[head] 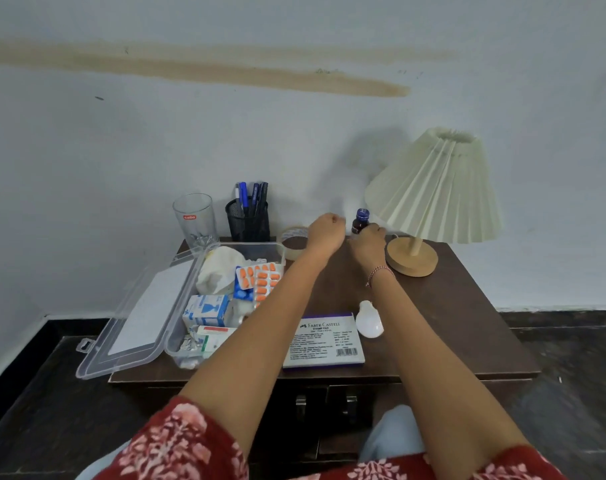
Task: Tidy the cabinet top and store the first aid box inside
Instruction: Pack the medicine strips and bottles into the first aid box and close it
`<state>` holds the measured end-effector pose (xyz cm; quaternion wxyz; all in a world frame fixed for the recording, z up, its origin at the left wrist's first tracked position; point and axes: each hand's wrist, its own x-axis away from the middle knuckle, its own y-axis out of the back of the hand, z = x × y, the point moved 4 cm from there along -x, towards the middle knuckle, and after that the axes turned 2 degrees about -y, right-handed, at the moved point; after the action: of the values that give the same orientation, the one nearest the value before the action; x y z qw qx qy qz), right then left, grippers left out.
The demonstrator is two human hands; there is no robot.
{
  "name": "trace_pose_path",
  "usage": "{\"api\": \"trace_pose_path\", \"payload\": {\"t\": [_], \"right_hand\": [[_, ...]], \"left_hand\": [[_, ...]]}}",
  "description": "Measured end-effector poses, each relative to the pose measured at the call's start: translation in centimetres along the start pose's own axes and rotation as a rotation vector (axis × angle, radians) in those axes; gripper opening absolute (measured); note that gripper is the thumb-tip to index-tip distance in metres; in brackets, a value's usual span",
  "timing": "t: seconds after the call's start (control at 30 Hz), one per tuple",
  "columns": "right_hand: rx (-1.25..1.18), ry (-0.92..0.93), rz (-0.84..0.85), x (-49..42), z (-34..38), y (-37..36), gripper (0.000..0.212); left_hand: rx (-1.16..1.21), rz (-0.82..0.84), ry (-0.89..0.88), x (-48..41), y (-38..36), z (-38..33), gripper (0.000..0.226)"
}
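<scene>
Clear first aid box (260,250) left of fisted left hand (325,231); right hand (369,242) around dark bottle (361,219).

Quantities on cabinet top (467,323): first aid box (172,341), 1; drinking glass (194,218), 1; mesh pen holder (247,221), 1, pens (243,195) not countable; tape roll (292,232), 1; small bottle (360,221), 1; lamp (436,188), 1; light bulb (369,320), 1; stamp pad box (324,341), 1; orange blister strips (260,277), 2

One head-worn wide-angle view, tilted forward and down
The camera looks from close in front of the counter (467,306) towards the wall (190,133); the lamp (433,188) sits right of centre, wall above and left of the lamp, floor (571,375) below it
</scene>
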<state>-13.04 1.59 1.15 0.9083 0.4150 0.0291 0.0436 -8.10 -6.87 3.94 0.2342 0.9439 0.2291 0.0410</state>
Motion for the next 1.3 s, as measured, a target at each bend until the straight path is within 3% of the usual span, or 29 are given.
{"api": "trace_pose_path", "payload": {"t": [0.23, 0.43, 0.63, 0.97, 1.2, 1.3], "right_hand": [[0.056, -0.01, 0.015, -2.9, -1.3, 0.4, 0.029], [-0.115, 0.002, 0.1, -3.5, -1.8, -0.3, 0.03], [-0.24, 0.002, 0.042, -2.7, -2.2, 0.0, 0.017], [-0.415, 0.046, -0.03, 1.0, -0.2, -0.5, 0.026], [-0.539, 0.169, -0.029, 4.1, 2.8, -1.0, 0.037], [-0.594, 0.233, -0.006, 5.0, 4.1, -1.2, 0.043]], "left_hand": [[0.059, 0.092, 0.111, -2.5, -3.7, 0.3, 0.025], [0.114, 0.112, 0.141, -3.4, -4.9, 1.4, 0.033], [0.157, 0.066, 0.146, -2.7, -4.1, 1.3, 0.026], [0.17, 0.031, 0.118, -0.9, 0.6, 0.8, 0.027], [-0.032, -0.05, -0.095, 2.4, 5.6, 0.9, 0.029], [-0.004, -0.133, -0.173, 3.8, 7.7, 1.7, 0.031]]}}
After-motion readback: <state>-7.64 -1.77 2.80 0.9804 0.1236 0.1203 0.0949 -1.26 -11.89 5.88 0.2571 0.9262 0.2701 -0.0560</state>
